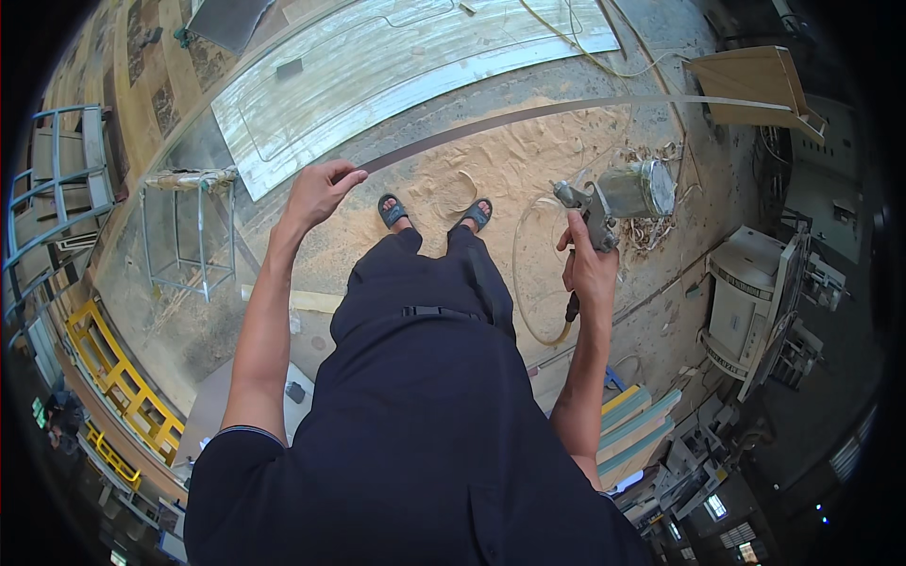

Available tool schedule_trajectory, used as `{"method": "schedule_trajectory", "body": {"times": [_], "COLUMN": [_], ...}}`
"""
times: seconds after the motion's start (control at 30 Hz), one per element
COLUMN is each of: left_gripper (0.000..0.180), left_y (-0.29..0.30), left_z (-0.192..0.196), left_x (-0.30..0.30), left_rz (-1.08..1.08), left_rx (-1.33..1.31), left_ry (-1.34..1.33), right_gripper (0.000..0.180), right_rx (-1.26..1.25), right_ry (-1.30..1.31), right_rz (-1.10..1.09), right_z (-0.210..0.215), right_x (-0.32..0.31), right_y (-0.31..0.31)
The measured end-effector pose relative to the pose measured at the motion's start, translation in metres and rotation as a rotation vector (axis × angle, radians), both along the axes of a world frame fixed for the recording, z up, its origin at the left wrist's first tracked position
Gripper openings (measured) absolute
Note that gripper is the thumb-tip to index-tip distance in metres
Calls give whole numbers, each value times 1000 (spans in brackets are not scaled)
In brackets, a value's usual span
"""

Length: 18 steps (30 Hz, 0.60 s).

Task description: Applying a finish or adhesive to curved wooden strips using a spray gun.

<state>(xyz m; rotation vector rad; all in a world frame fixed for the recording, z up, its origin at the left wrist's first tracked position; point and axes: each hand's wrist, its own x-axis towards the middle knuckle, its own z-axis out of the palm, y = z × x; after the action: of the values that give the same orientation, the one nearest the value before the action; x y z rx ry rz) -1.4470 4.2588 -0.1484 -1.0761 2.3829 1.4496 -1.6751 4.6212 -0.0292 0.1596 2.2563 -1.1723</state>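
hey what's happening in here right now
A person stands on a sawdust-covered floor in a workshop. Their left hand pinches one end of a long thin strip that stretches off to the right. Their right hand grips a spray gun with a metal cup, a hose hanging below it.

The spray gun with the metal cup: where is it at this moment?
In the head view, the spray gun is on the person's right, gripped in the right hand above the sawdust-covered floor, right of the sandalled feet.
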Motion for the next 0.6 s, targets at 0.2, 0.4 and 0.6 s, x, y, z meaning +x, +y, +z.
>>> {"method": "schedule_trajectory", "body": {"times": [0.2,0.4,0.6], "left_gripper": [35,39,40], "left_y": [-3,-6,-10], "left_z": [-6,-9,-8], "left_x": [3,4,5], "left_rz": [-6,-17,-19], "left_rx": [-20,-30,-44], "left_ry": [21,0,-13], "right_gripper": [49,51,41], "right_rx": [-11,49,-23], "right_ry": [76,265,-23], "right_rz": [26,-21,25], "right_z": [-7,-20,-4], "right_x": [3,-4,16], "right_y": [0,5,-8]}}
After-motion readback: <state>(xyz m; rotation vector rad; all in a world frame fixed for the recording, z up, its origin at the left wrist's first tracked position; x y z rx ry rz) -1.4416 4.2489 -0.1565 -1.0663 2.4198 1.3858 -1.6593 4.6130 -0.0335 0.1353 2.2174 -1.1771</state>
